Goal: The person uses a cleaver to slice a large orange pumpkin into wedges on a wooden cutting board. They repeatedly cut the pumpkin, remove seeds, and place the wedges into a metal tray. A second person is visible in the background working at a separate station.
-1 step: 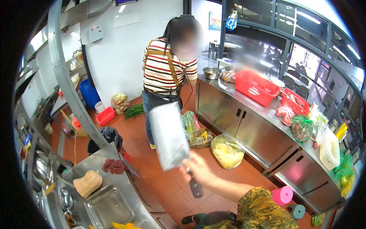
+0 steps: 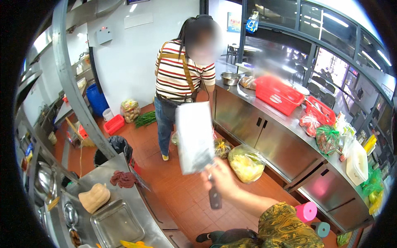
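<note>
Terracotta floor tiles [image 2: 178,200] run between a steel worktop [image 2: 155,231], holding a butternut squash [image 2: 94,198] and shallow metal tray [image 2: 118,223], and a steel cabinet [image 2: 240,110] topped with a red plastic basket [image 2: 277,94]. Over the aisle, the right hand [image 2: 222,178] grips a cleaver [image 2: 194,136], its blade hiding part of a striped-sweater co-worker [image 2: 171,76] and bagged produce [image 2: 223,149]; I can't tell what the left hand is doing

Head-worn fisheye, facing forward and down over kitchen floor [image 2: 178,198]; forearm [image 2: 250,201] close, white wall [image 2: 128,62] farther.
</note>
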{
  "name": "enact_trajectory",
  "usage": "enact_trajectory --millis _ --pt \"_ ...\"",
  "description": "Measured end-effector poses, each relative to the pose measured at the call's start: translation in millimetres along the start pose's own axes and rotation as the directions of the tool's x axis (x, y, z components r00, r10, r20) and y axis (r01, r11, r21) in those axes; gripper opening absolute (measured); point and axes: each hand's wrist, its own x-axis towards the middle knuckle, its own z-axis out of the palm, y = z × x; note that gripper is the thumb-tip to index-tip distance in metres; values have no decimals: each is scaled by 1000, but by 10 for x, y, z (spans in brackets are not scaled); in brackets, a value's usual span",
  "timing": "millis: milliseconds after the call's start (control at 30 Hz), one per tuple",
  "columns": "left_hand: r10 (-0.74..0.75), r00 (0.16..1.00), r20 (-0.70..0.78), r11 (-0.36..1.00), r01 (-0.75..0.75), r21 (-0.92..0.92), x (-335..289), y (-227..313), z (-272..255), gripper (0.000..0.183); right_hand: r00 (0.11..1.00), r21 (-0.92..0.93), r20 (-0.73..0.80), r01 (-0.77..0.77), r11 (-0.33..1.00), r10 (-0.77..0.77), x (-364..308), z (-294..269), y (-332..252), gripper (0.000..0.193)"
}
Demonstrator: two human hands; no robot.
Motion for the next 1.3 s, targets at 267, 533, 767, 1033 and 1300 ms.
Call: enact_trajectory --millis 267,533,767,1033,1300 --pt "-133 990 -35 989 131 -61 -165 -411 -223 46 694 89 -532 615 783 -485 550 -441 -830 10" --pt "-223 974 -43 971 217 -102 -252 -696 -461 50 615 4 -533 688 725 -581 1047 -663 -1079 9" --pt "-269 962 -39 932 250 -262 -204 -618 -323 48 736 -70 -447 539 840 -509 1068 -469 -549 10" --pt "-348 888 -301 774 91 -627 257 -94 49 35 993 -331 -100 -88 939 58 914 -282 707 23" --pt "-374 837 -399 726 -3 -687 204 -117 -300 23 678 -465 476 -346 815 560 84 413 1456 15"
